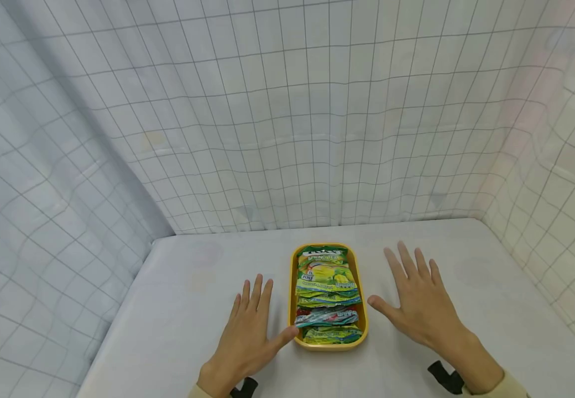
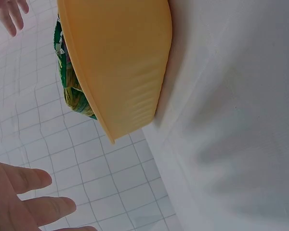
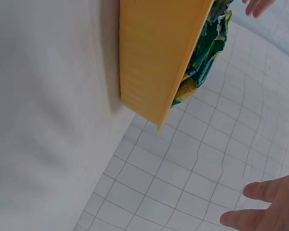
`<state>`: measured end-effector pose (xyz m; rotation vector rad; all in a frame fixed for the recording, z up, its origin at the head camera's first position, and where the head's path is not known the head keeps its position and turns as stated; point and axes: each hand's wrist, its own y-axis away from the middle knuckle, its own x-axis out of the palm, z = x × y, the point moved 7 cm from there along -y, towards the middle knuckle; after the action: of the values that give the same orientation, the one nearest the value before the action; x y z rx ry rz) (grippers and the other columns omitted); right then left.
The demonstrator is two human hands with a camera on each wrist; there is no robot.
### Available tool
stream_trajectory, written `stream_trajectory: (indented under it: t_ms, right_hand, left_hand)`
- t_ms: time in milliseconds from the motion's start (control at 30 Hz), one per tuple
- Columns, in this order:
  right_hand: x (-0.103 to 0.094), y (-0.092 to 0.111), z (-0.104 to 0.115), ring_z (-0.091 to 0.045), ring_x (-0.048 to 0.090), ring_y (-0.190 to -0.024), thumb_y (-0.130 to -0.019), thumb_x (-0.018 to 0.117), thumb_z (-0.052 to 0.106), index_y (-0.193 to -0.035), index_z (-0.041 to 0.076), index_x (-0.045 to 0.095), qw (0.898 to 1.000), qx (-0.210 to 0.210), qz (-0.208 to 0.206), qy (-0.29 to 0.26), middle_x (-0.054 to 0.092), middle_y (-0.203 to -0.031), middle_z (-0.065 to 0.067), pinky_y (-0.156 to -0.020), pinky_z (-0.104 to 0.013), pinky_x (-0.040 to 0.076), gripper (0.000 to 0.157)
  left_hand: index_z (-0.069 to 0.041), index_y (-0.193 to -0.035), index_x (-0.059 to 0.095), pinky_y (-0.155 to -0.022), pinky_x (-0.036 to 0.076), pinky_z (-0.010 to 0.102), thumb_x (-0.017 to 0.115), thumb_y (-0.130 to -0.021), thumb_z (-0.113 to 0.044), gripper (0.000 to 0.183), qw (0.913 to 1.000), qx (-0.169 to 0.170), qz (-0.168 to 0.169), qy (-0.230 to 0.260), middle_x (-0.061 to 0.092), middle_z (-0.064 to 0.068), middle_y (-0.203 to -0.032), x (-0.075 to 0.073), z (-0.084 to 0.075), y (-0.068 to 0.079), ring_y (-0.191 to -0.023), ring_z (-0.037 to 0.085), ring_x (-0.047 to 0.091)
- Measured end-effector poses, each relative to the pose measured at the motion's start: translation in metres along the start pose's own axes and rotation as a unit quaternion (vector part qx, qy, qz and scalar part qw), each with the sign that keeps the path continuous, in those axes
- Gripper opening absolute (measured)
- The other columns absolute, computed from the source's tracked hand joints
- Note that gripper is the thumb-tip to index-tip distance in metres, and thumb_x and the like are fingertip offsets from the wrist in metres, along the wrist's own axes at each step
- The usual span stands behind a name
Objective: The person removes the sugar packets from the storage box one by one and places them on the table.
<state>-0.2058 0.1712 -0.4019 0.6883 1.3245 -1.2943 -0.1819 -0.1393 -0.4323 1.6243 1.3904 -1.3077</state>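
Observation:
A yellow plastic basket (image 1: 331, 347) stands on the white table, filled with a row of green and yellow candy packets (image 1: 324, 276). One packet near the front, a red and teal one (image 1: 326, 316), differs in colour. My left hand (image 1: 247, 337) hovers to the left of the basket, fingers straight, its thumb tip overlapping the basket's near left rim in the head view; whether it touches cannot be told. On the right, my right hand (image 1: 424, 304) is held above the table with fingers spread and nothing in it. Both wrist views show the basket's side wall (image 2: 120, 62) and packets (image 3: 204, 57) rising above its rim.
White sheeting with a grey grid (image 1: 317, 121) encloses the table at the back and both sides. The white tabletop (image 1: 178, 309) extends around the basket. A dark strap (image 1: 445, 377) sits at the right wrist, another (image 1: 244, 388) at the left.

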Motion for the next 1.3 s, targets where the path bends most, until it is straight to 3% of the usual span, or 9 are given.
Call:
stream_trajectory:
  t_ms: [433,800,1033,1300]
  right_hand:
    - [-0.001,-0.004,0.0,-0.056,0.017,-0.146,-0.091,0.056,0.074,-0.161,0.006,0.026,1.0,-0.002,-0.006,-0.021,0.019,-0.165,-0.026,-0.114,-0.072,0.013,0.102]
    - [0.001,-0.012,0.004,-0.057,0.018,-0.146,-0.091,0.067,0.062,-0.162,0.005,0.024,0.999,-0.009,-0.023,-0.044,0.02,-0.164,-0.026,-0.112,-0.071,0.021,0.1]
    - [0.001,-0.018,0.009,-0.056,0.017,-0.147,-0.092,0.065,0.062,-0.163,0.004,0.019,0.998,-0.011,-0.02,-0.056,0.015,-0.166,-0.024,-0.113,-0.068,0.024,0.102]
    - [0.001,-0.024,0.016,-0.051,0.009,-0.15,-0.094,0.062,0.062,-0.164,0.006,0.011,0.994,-0.005,-0.005,-0.105,0.008,-0.169,-0.019,-0.107,-0.073,0.029,0.103]
  left_hand:
    - [-0.004,-0.162,0.022,-0.119,0.017,0.062,0.056,-0.091,-0.073,0.105,0.9999,-0.004,0.009,0.009,0.015,0.02,-0.167,0.002,0.0,0.0,-0.153,0.042,0.007]
    - [-0.004,-0.162,0.022,-0.119,0.017,0.06,0.061,-0.09,-0.07,0.106,0.9992,-0.002,0.007,0.039,0.014,0.019,-0.167,0.009,-0.003,0.0,-0.153,0.04,0.007]
    - [-0.001,-0.162,0.018,-0.12,0.019,0.057,0.061,-0.089,-0.071,0.11,0.9983,-0.002,0.015,0.056,0.015,0.02,-0.167,0.014,-0.007,-0.001,-0.153,0.04,0.01]
    - [-0.002,-0.163,0.013,-0.121,0.019,0.054,0.065,-0.087,-0.071,0.115,0.996,-0.015,0.016,0.087,0.014,0.017,-0.168,0.02,-0.009,0.001,-0.153,0.038,0.012]
